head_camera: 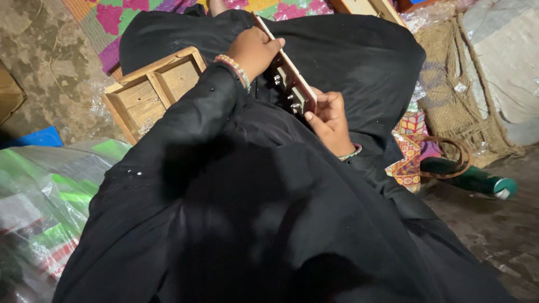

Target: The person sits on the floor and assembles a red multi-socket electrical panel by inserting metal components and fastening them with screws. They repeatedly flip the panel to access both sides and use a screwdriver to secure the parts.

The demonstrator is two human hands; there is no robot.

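Grip: left hand wraps the upper edge, right hand pinches the lower end of a long pale wooden strip with metal fittings, tilted over the black-robed lap. Likely stiff, light; hold by edges. Nearby: compartmented wooden tray, green bottle.

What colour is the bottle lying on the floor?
Dark green bottle with a white end, seen in the head view.

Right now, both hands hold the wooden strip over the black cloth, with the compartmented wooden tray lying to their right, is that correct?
Not quite. In the head view, the wooden tray lies to their left. Both the left hand and right hand do hold the wooden strip over the black cloth.
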